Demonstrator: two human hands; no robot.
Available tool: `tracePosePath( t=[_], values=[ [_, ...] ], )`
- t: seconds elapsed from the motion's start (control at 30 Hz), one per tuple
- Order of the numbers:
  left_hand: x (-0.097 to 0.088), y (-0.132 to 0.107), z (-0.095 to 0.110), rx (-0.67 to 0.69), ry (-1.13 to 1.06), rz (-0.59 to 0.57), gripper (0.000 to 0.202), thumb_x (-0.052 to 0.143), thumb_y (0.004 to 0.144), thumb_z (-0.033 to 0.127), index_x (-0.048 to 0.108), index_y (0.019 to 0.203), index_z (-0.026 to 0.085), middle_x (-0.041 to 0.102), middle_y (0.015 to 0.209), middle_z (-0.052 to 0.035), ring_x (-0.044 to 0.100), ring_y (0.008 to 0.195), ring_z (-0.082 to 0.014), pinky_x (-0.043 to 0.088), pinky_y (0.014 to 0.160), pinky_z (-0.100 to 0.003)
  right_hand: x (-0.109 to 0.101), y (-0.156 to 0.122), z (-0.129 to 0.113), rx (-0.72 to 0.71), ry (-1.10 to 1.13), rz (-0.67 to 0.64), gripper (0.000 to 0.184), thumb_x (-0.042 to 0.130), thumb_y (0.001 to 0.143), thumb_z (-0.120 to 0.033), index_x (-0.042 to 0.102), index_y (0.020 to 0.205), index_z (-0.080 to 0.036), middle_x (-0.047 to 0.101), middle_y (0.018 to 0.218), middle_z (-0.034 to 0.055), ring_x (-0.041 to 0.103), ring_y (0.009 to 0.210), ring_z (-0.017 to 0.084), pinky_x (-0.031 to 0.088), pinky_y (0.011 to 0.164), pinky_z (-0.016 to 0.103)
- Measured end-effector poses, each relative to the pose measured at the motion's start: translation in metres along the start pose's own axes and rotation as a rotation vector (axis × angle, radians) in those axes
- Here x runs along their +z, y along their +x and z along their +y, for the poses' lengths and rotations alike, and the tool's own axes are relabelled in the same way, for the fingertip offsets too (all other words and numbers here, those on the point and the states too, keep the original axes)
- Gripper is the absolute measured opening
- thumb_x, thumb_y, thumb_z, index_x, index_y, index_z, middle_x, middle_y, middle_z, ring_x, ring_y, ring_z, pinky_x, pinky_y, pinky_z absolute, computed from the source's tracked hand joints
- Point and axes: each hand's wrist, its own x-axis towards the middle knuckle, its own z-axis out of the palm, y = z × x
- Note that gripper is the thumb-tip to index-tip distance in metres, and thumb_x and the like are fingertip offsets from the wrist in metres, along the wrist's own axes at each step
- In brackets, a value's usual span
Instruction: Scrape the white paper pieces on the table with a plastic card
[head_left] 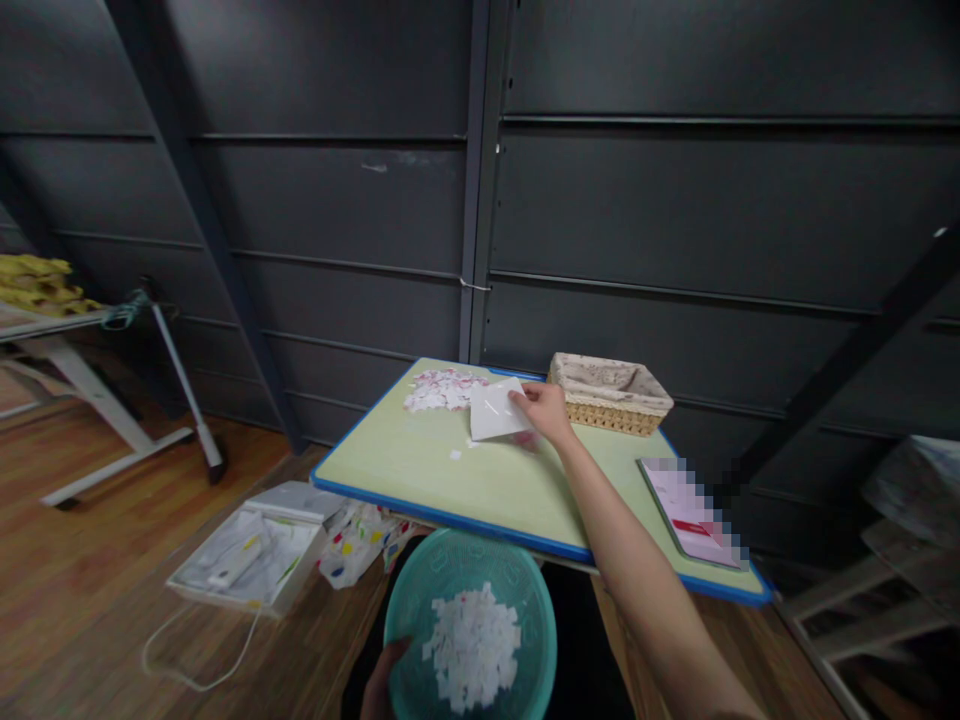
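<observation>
My right hand pinches the edge of a white square card or sheet, holding it tilted over the pale yellow-green tabletop. Just left of the sheet lies a spread pile of small white and pink paper pieces. One small white piece lies alone nearer the front. Low in the view, my left hand grips the left rim of a teal plastic basket on my lap. Many white paper pieces are heaped inside it.
A lined wicker basket stands at the table's back right. A flat tablet-like panel, partly pixelated, lies on the right side. On the floor at left are an open white box with a cord and a dotted plastic bag.
</observation>
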Motion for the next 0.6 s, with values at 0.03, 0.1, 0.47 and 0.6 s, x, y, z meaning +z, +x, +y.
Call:
tracePosePath(
  t=[0.03, 0.1, 0.47, 0.6],
  values=[
    [-0.0011, 0.0005, -0.0001, -0.015, 0.007, 0.027, 0.071, 0.062, 0.071, 0.027, 0.045, 0.137, 0.007, 0.073, 0.109, -0.0204, 0.064, 0.103, -0.0421, 0.042, 0.094, -0.059, 0.0001, -0.0002, -0.0007, 0.003, -0.007, -0.004, 0.031, 0.055, 0.072, -0.034, 0.075, 0.077, -0.011, 0.071, 0.069, 0.0069, 0.058, 0.059, 0.018, 0.039, 0.054, 0.025],
    [-0.003, 0.0006, -0.0004, -0.028, 0.02, 0.049, 0.069, 0.06, 0.075, 0.03, 0.044, 0.137, 0.004, 0.074, 0.106, -0.0209, 0.066, 0.1, -0.0408, 0.042, 0.094, -0.058, 0.0004, -0.0009, -0.0023, 0.003, -0.014, -0.027, 0.031, 0.055, 0.071, -0.034, 0.075, 0.076, -0.011, 0.07, 0.066, 0.0065, 0.057, 0.057, 0.017, 0.038, 0.053, 0.024],
    [0.0016, -0.0058, 0.0, 0.013, 0.057, 0.014, 0.071, 0.063, 0.074, 0.025, 0.043, 0.138, 0.004, 0.074, 0.107, -0.0203, 0.066, 0.1, -0.0409, 0.041, 0.095, -0.058, 0.0049, -0.0036, -0.0043, 0.058, 0.096, -0.11, 0.035, 0.056, 0.069, -0.039, 0.074, 0.076, -0.01, 0.067, 0.065, 0.0053, 0.052, 0.056, 0.015, 0.034, 0.05, 0.023],
    [0.0028, -0.0082, -0.0051, 0.086, 0.119, 0.012, 0.072, 0.067, 0.071, 0.019, 0.044, 0.137, 0.004, 0.073, 0.108, -0.0202, 0.065, 0.102, -0.0404, 0.04, 0.097, -0.057, 0.0045, -0.0033, -0.004, 0.063, 0.138, -0.105, 0.037, 0.056, 0.068, -0.04, 0.074, 0.077, -0.009, 0.067, 0.066, 0.006, 0.052, 0.056, 0.015, 0.033, 0.049, 0.023]
  ],
)
